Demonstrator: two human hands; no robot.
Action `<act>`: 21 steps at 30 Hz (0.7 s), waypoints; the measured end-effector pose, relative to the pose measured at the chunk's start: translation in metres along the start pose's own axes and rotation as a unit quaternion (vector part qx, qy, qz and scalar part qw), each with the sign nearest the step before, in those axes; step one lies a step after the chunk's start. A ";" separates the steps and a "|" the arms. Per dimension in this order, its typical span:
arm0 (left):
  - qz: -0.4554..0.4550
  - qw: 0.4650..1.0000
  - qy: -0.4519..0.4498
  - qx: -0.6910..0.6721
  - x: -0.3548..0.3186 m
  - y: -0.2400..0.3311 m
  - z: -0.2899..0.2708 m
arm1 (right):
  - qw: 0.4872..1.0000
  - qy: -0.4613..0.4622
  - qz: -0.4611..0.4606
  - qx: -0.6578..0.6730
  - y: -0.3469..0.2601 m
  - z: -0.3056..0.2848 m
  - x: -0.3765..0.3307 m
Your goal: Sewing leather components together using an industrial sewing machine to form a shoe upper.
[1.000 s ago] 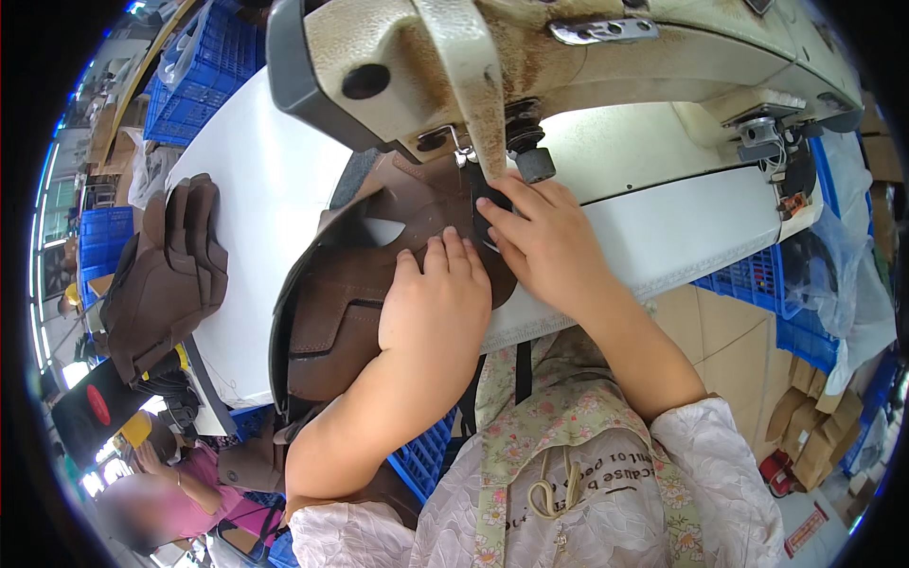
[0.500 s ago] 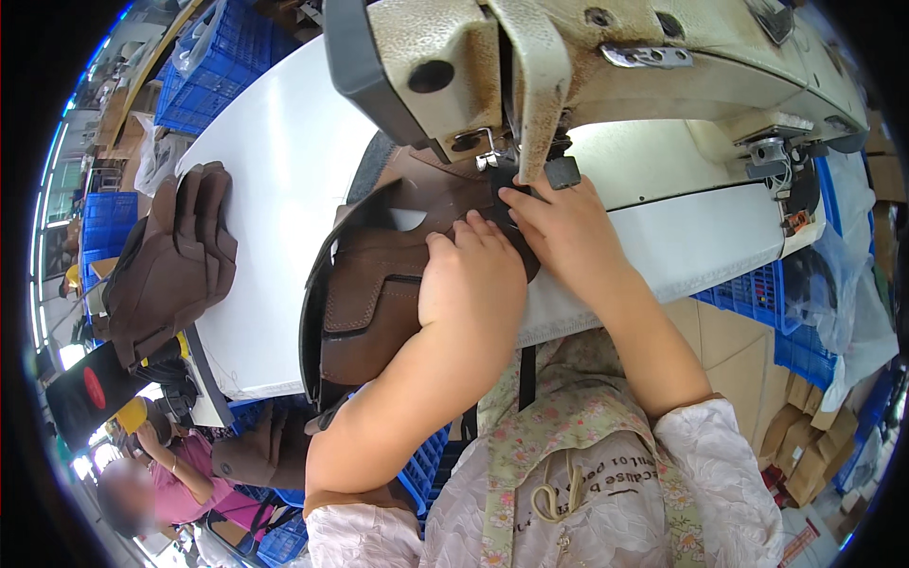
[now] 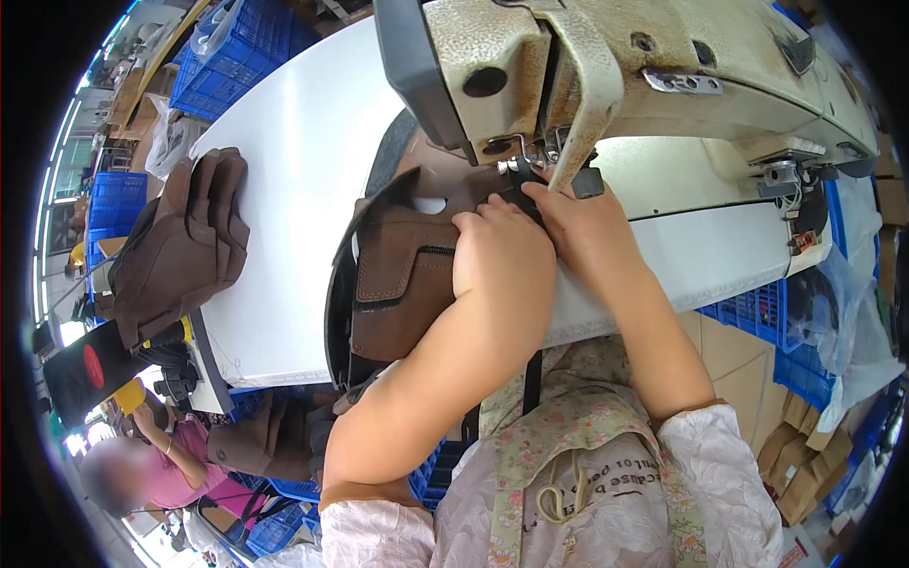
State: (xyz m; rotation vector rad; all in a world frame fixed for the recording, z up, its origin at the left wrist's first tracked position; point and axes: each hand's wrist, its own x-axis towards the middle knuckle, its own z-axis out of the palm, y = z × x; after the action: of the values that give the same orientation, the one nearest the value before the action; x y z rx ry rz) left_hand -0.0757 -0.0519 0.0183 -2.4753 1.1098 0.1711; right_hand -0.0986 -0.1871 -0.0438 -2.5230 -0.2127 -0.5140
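Observation:
A brown leather bag piece [image 3: 402,270] with a stitched pocket and dark edging lies under the head of a sewing machine [image 3: 502,43]. My left hand [image 3: 507,251] presses down on it, fingers bent and bunched against the leather. Close by, my right hand [image 3: 592,227] pinches the piece's edge and a black strip [image 3: 523,178] beside the presser foot [image 3: 509,165]. Its thumb rests near the strip, while the other fingertips are partly hidden behind the machine's lever [image 3: 579,104]. The needle itself cannot be made out.
Several similar brown pieces [image 3: 185,237] hang over the left end of the white table [image 3: 275,284]. Blue crates [image 3: 232,71] stand at the far left, with another crate [image 3: 748,308] under the table's right side. A person in pink [image 3: 180,459] sits at lower left.
The whole view has shifted, so the machine and the leather piece appear farther right. My hands stay on the piece, the left fingertips slightly nearer the presser foot.

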 end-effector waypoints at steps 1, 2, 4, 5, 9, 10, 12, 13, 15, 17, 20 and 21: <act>-0.001 1.000 -0.001 0.000 0.001 -0.001 -0.002 | 1.000 0.002 -0.003 -0.003 0.000 0.000 0.000; 0.000 1.000 -0.011 -0.004 0.003 -0.003 -0.004 | 1.000 0.001 -0.004 0.002 0.000 -0.001 0.001; 0.001 1.000 -0.022 -0.008 0.008 -0.005 -0.010 | 1.000 0.001 -0.005 0.007 0.000 -0.001 0.002; 0.010 0.996 -0.088 -0.026 0.012 -0.005 -0.013 | 1.000 0.004 -0.005 0.014 0.001 -0.002 0.002; 0.018 0.984 -0.172 -0.048 0.021 -0.011 -0.021 | 1.000 -0.006 0.001 0.023 0.003 -0.002 0.003; 0.016 0.984 -0.173 -0.048 0.022 -0.012 -0.022 | 1.000 -0.006 -0.008 0.020 0.003 -0.002 0.004; 0.013 0.983 -0.172 -0.059 0.023 -0.013 -0.023 | 1.000 -0.008 -0.001 0.008 0.004 -0.003 0.004; 0.011 0.984 -0.168 -0.056 0.022 -0.013 -0.023 | 1.000 -0.008 -0.002 0.008 0.005 -0.004 0.004; 0.001 0.986 -0.160 -0.050 0.022 -0.012 -0.021 | 0.999 0.001 -0.039 -0.001 0.010 -0.009 0.006; 0.007 0.991 -0.131 -0.031 0.017 -0.006 -0.016 | 0.998 -0.021 -0.058 -0.003 0.019 -0.015 0.009; -0.005 0.999 0.031 0.033 0.004 0.007 -0.004 | 0.992 -0.065 -0.104 -0.009 0.036 -0.022 0.017; -0.014 0.988 0.136 0.072 0.000 0.013 0.000 | 0.988 -0.096 -0.120 -0.006 0.041 -0.024 0.018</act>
State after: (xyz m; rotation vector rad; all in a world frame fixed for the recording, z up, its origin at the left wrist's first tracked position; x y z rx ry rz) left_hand -0.0851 -0.0593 0.0138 -2.4307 1.1491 -0.2549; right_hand -0.0792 -0.2333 -0.0378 -2.5736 -0.5919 -0.3624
